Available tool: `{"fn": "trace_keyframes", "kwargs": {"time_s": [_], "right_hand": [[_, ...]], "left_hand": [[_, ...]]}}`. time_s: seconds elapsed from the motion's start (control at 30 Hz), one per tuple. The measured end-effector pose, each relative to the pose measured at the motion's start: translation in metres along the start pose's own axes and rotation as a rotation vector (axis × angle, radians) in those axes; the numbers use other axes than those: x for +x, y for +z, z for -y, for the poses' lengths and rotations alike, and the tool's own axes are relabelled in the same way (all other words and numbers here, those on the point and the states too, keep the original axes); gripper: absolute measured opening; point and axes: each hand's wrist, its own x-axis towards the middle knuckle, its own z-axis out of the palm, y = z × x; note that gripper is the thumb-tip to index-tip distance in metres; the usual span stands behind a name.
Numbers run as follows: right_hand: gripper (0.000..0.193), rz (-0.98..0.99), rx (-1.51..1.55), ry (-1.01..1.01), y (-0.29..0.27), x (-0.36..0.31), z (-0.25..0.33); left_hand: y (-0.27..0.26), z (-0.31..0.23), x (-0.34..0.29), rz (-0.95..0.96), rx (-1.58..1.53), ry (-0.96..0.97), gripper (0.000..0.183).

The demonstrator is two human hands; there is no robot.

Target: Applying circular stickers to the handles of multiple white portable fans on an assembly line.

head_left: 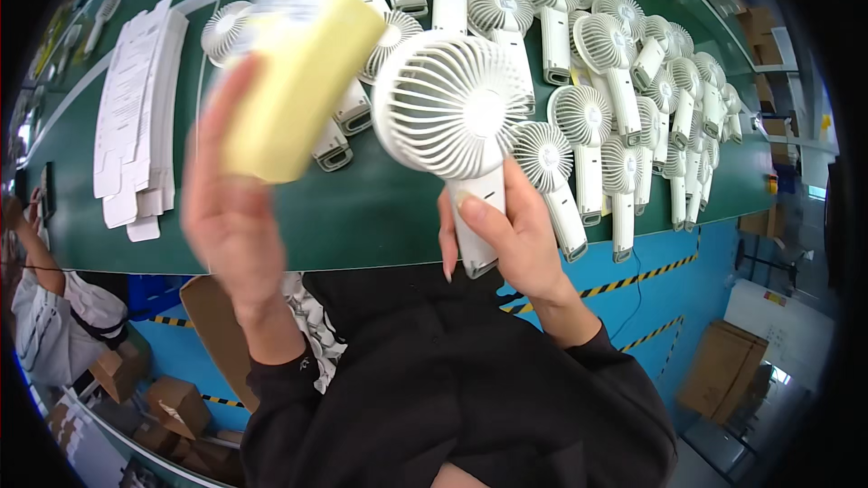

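Observation:
My right hand (506, 235) is closed around the handle of a white handheld fan (449, 107), its round grille tilted up over the table's near edge. A pale yellow block (303, 81), box-shaped with a greyish printed patch at its far end, is in my left hand (233, 208). Motion smears both that hand and the block, so I cannot tell whether it is a box or a pad. The block and the fan in my hands are apart. Behind the block, a fan (226, 33) on the table is partly hidden.
Many more white fans (583, 116) lie in rows across the green table (362, 217), some overhanging its near edge. Flat white cartons (136, 117) are stacked at the left. A brown carton (212, 334) stands below the table. Another person (45, 307) is at the far left.

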Motion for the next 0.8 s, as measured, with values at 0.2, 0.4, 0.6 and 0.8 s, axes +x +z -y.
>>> {"fn": "trace_keyframes", "kwargs": {"time_s": [0.2,0.4,0.6,0.8], "right_hand": [[0.029,-0.279,-0.343,0.162,-0.011,-0.004,-0.030],[0.034,-0.263,-1.171,-0.044,0.003,0.000,-0.037],[0.017,-0.362,-1.164,-0.456,0.009,0.019,-0.001],[0.038,-0.045,-1.066,-0.821,0.019,0.043,0.006]], "left_hand": [[-0.014,-0.008,-0.013,-0.220,0.263,-0.064,0.044],[-0.007,0.004,-0.034,0.051,0.183,-0.286,0.045],[-0.012,0.000,-0.033,0.211,0.256,-0.255,0.033],[-0.018,-0.002,-0.034,0.091,0.206,-0.305,0.022]]}}
